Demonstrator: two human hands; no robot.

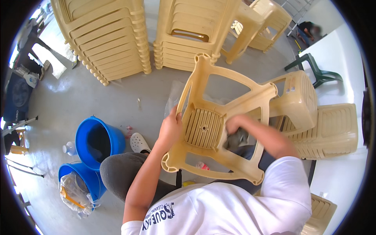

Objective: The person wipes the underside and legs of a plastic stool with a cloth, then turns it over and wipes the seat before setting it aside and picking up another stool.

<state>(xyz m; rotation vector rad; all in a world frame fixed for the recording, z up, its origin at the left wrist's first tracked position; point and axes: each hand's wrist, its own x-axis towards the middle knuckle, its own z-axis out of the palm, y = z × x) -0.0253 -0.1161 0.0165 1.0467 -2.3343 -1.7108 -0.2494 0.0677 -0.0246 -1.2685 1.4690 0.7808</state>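
A beige plastic stool [204, 127] is tipped in front of me, its legs and the hollow underside of its slatted seat facing up. My left hand [171, 127] grips the rail between two legs on its left side. On the right, my right hand [235, 123] is blurred and reaches into the stool's frame near the seat's edge. A grey cloth-like thing [236, 139] shows just below that hand; whether the fingers hold it is unclear.
Tall stacks of beige stools [114, 44] stand ahead, more stools [326, 129] at right. Two blue buckets [117, 141] are at left, one holding plastic bags. A green plastic chair [320, 70] stands at right. A person [307, 30] crouches far off at top right.
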